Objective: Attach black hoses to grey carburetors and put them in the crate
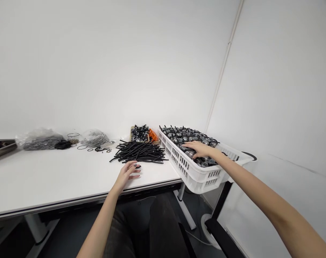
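My right hand [200, 148] reaches into a white plastic basket [188, 175], its spread fingers resting on the metal and black parts [179, 136] packed inside. Whether those fingers touch one part in particular is too small to tell. Over the front edge of the white table [71, 179], my left hand [127, 172] is held with its fingers apart and nothing in it. Just beyond its fingertips lies a loose pile of thin black tubes [141, 151]. A small dark piece lies by those fingertips, partly hidden.
Behind the tubes stand a bin of small parts [139, 133] and an orange tray [153, 135]. Clear plastic bags [43, 139], black rings [82, 147] and a metal tray [3, 148] lie farther left. White walls rise behind and on the right.
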